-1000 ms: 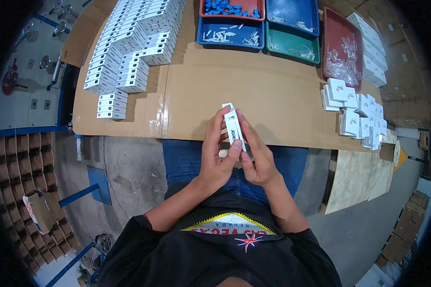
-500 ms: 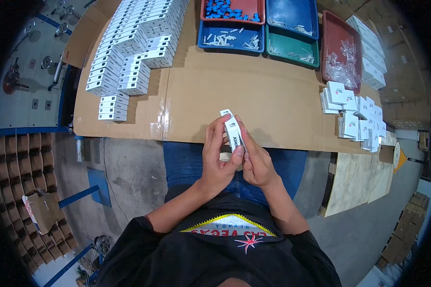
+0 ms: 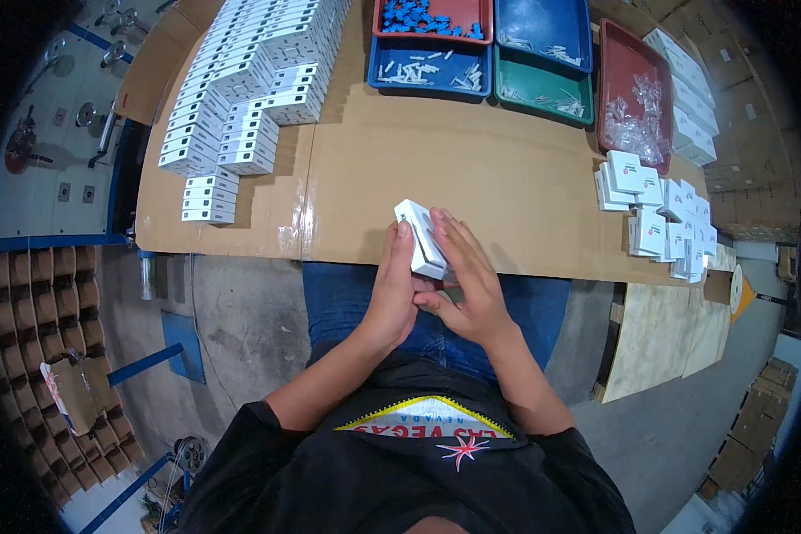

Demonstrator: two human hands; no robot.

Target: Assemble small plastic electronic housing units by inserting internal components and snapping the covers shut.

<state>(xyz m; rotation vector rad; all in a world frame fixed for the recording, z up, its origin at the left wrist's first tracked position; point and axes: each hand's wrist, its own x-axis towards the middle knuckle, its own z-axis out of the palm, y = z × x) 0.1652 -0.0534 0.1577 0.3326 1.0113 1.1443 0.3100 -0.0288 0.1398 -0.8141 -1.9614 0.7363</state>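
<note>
A small white cardboard box (image 3: 421, 240) is held between my two hands above the table's near edge. My left hand (image 3: 391, 289) is closed round its left side, the thumb lying along the top edge. Against the box's right side press the straight fingers of my right hand (image 3: 473, 289), with its thumb bent in below the near end. A narrow dark gap runs along the upper face of the box, which is tilted. My palms and fingers hide its lower part.
Stacked white boxes (image 3: 227, 133) stand at the left of the cardboard-covered table (image 3: 391, 160). Blue trays (image 3: 431, 89), a green tray (image 3: 543, 109) and red trays (image 3: 609, 133) hold small parts and clear bags (image 3: 636, 129). More white boxes (image 3: 651, 233) lie piled at right.
The box has turned in my hands, so its printed side no longer faces up. My left thumb has moved up along it, and my right fingers have straightened against its side.
</note>
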